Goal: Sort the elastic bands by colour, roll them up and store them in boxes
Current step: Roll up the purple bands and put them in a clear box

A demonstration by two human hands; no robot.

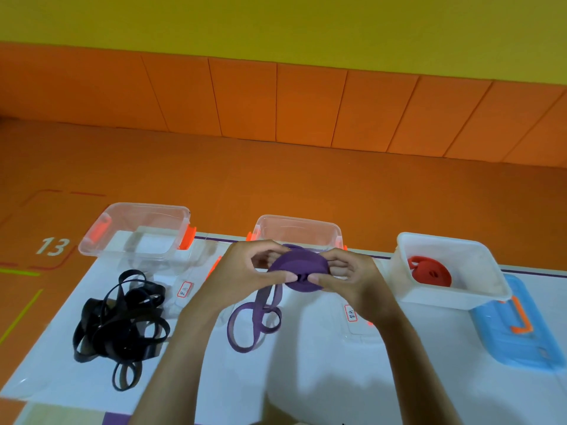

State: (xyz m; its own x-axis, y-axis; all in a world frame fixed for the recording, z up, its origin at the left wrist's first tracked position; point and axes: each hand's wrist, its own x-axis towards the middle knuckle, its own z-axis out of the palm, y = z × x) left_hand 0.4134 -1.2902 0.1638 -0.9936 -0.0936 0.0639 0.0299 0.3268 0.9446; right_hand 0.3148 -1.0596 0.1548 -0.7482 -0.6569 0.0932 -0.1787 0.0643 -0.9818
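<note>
Purple roll (295,269) (loose tail (265,305)) between fingers (273,275)

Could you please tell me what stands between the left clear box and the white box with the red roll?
Head view: another clear box stands there, with the left hand and right hand gripping a purple roll before it.

My left hand (242,271) and right hand (352,277) are bare; my left forearm (178,357) and right forearm (420,363) are uncovered too, down to the frame's bottom edge.

Yellow wall (276,23) above orange padded panels (306,102), orange floor (214,179) marked "13" (52,246), white table (306,363)
</note>
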